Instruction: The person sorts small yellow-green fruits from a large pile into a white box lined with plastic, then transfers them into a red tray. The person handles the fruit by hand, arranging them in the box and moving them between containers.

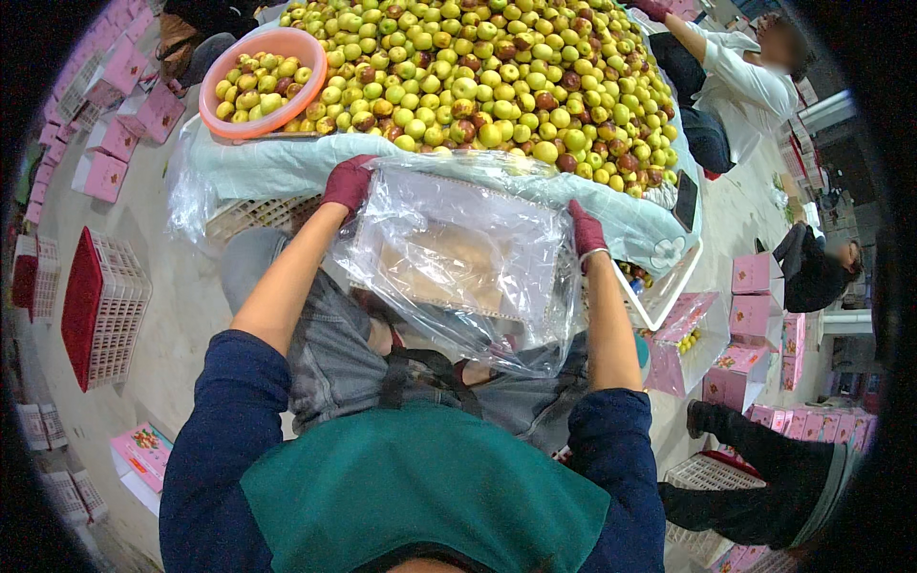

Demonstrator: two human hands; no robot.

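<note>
An open carton [458, 276] with pale inner walls and a brown bottom is tilted before me, over my lap. A clear plastic liner bag [534, 344] lies in it and hangs loosely over its near edge. My left hand [349, 183], in a dark red glove, grips the liner at the carton's far left corner. Along the right side, my right hand [589, 230], gloved alike, holds the liner and carton edge, its fingers partly hidden. No fruit shows inside the carton. Just beyond it, green and brown jujubes [466, 89] form a large heap on a pale blue cloth [286, 165].
An orange plastic basin [309, 107] of jujubes sits at the heap's left. A phone [685, 200] lies at the cloth's right edge. White crates [118, 308] and pink cartons [752, 315] stand about the floor. A person in white [745, 93] sits at right; another person's legs [745, 494] are nearer.
</note>
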